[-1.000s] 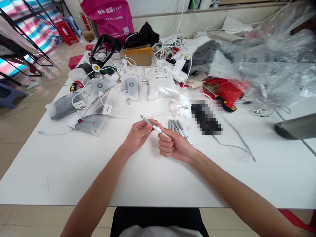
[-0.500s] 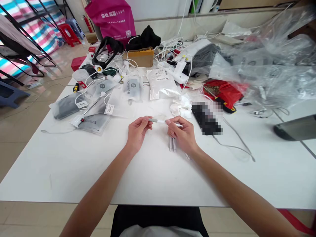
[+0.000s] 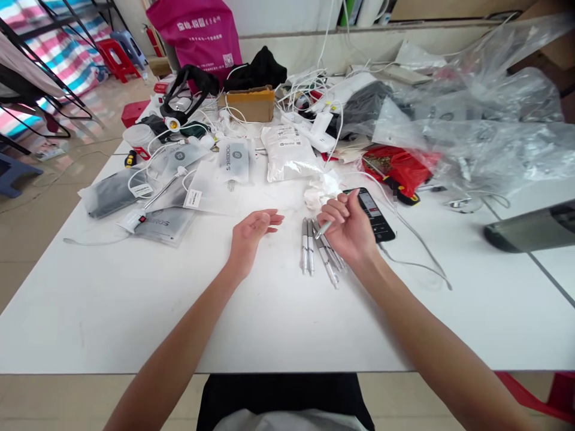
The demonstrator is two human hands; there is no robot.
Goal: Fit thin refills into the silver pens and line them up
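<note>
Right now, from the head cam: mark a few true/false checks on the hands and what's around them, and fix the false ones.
1. The left hand holds a pen. False: it is open and empty.
2. The right hand has a silver-tipped pen in its fingers. True.
3. A smartphone lies beside the right hand, on the side away from the left hand. True.
4. The loose pens are inside a cardboard box. False: they lie directly on the white table.
5. The crumpled white tissue covers the loose pens. False: it lies farther up the table, apart from them.
</note>
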